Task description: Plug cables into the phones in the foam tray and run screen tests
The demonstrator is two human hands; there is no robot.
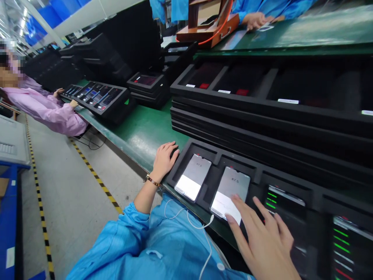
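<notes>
A black foam tray [214, 149] lies along the bench edge, with several smartphones in its slots. The first smartphone [194, 177] and the second smartphone [230, 190] have light screens reading 87.5. On the third smartphone [284, 217] and the fourth smartphone [351, 243] the screens are dark with green lines. My left hand [165, 159] rests at the tray's left end, fingers stretched out, holding nothing. Over the lower part of the second smartphone, my right hand [262, 233] is spread open; I cannot tell whether a fingertip touches the glass. A white cable [201, 225] ends at that phone's lower edge.
Stacked black trays [233, 116] stand just behind. A person in a pink sleeve [52, 105] handles another phone tray [100, 97] on the left. Across the bench, a co-worker's hands [256, 20] are near a wooden box [210, 33]. The green bench [145, 124] runs between.
</notes>
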